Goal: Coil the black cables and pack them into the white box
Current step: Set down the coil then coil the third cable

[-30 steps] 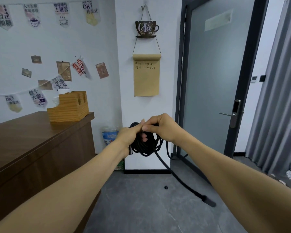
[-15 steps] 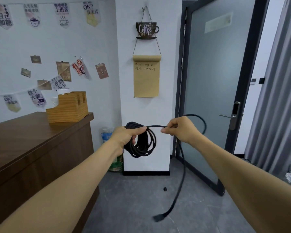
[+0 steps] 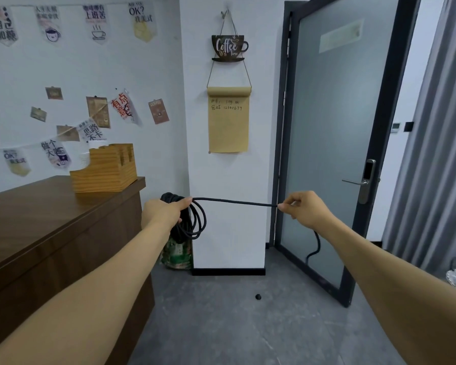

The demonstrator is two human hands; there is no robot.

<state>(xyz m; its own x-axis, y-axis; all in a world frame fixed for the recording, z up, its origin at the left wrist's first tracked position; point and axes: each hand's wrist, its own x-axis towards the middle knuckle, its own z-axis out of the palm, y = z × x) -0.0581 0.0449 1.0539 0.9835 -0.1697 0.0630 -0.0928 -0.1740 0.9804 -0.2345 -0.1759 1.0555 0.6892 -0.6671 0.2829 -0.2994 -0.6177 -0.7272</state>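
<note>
Left hand [image 3: 166,212] fingers clenched round hanging black cable [image 3: 192,222] coil, right hand [image 3: 304,210] pinching the taut strand level, loose tail drooping below.

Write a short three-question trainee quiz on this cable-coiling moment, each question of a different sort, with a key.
1. True or false: the left hand holds the coiled loops of the black cable.
2. The right hand pinches the cable in front of: A) the wooden counter B) the door C) the curtain.
3. Fill in: the stretch of cable between the two hands runs ____ (taut or slack).

Key: 1 true; 2 B; 3 taut.
</note>
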